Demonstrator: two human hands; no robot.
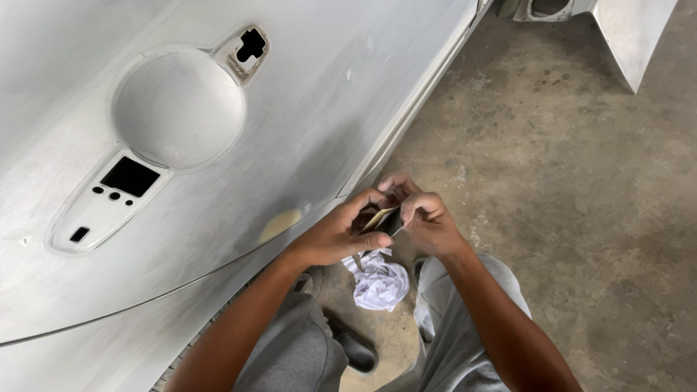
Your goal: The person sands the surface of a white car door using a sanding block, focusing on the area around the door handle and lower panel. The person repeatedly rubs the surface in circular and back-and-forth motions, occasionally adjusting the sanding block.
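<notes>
Both my hands meet just below the edge of a sanded grey car door panel point(305, 109). My left hand point(341, 234) and my right hand point(425, 221) pinch a small folded sheet of sandpaper point(381, 218), tan on one face and dark on the other, between their fingertips. A crumpled white cloth point(379, 282) lies on the floor right under my hands, between my knees.
The door panel has a round handle recess point(178, 105) and several dark cut-out holes, plus a yellowish spot point(279, 225) near its lower edge. Concrete floor point(573, 203) spreads to the right. Another grey body part point(632, 36) leans at the top right. A dark shoe point(356, 348) shows below.
</notes>
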